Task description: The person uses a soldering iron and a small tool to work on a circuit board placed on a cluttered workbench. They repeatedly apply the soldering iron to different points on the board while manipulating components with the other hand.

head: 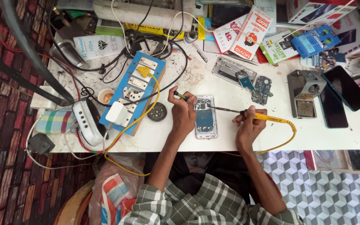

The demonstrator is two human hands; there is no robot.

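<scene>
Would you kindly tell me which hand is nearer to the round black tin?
Left. The left hand is just right of the round black tin; the right hand is far beyond the opened phone.

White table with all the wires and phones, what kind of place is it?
Probably a phone repair bench. The right hand holds a yellow-handled soldering iron to an opened white phone with its back off, steadied by the left hand. A loose green circuit board lies nearby.

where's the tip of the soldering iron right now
In the head view, the soldering iron in the right hand reaches left, its tip on the upper part of the opened phone, beside the left hand.
</scene>
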